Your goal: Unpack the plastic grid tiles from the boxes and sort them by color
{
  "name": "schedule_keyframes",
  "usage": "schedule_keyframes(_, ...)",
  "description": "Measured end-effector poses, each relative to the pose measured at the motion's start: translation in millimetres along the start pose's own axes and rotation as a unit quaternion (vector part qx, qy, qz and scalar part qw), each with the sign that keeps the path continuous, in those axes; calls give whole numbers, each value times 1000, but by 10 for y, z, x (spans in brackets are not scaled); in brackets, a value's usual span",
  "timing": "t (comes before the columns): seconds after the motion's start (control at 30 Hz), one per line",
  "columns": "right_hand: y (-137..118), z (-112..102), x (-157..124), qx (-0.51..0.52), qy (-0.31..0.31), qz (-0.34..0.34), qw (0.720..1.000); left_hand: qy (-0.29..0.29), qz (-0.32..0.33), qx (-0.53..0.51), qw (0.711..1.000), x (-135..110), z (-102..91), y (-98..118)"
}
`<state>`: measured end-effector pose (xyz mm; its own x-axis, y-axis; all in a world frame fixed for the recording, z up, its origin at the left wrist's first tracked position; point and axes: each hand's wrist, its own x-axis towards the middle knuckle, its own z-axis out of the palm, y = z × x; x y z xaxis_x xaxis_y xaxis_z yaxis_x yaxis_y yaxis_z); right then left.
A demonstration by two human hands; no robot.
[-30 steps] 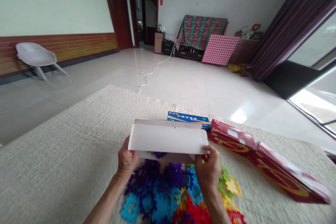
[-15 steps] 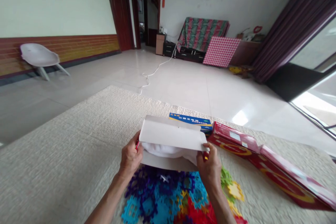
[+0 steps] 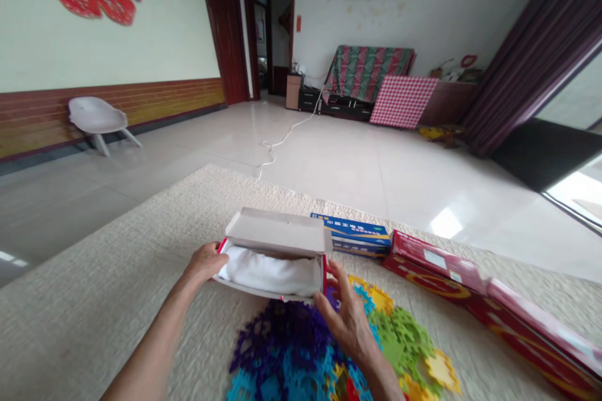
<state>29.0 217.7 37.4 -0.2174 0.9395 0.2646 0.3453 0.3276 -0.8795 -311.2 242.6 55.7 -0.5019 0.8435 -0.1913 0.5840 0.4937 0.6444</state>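
A small cardboard box [image 3: 277, 294] with red ends lies with its grey-white lid [image 3: 277, 229] tipped back. Inside it is a folded white cloth [image 3: 270, 270]. My left hand [image 3: 205, 263] grips the box's left end, thumb over the rim against the cloth. At the right end, my right hand [image 3: 347, 313] has its fingers apart, with the thumb near the front corner; its contact with the box is slight or unclear. Below the box spreads a pile of gear-shaped plastic pieces [image 3: 282, 341] in purple, blue, green, yellow and red.
Behind the lid lies a blue box [image 3: 360, 235] with white lettering. Two long red boxes [image 3: 433, 263] [image 3: 540, 326] run along the right side. Everything rests on a cream quilted cover [image 3: 155, 250]. Farther off are a white chair [image 3: 98, 118] and a white cable [image 3: 273, 153] on the tiled floor.
The box has come down and left, its lid swinging back so the white cloth shows fully. My right hand has loosened from the lid and its fingers have spread. The view has tilted up slightly.
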Motion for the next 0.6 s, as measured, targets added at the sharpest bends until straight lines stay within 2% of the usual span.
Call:
schedule_keyframes(0.1,9,109,13,32,-20,6,999,-8,-19,-19,1000,29,-13,-48)
schedule_keyframes(0.27,132,218,298,86,68,88,990,-50,-12,-91,995,-106,-4,-88)
schedule_keyframes(0.37,145,231,558,113,76,83,987,-73,6,-170,983,-160,40,-140)
schedule_keyframes(0.47,89,235,724,142,79,73,984,-57,31,-213,975,-146,120,-209)
schedule_keyframes(0.6,25,241,737,159,96,74,980,-16,32,-235,971,-118,208,-230)
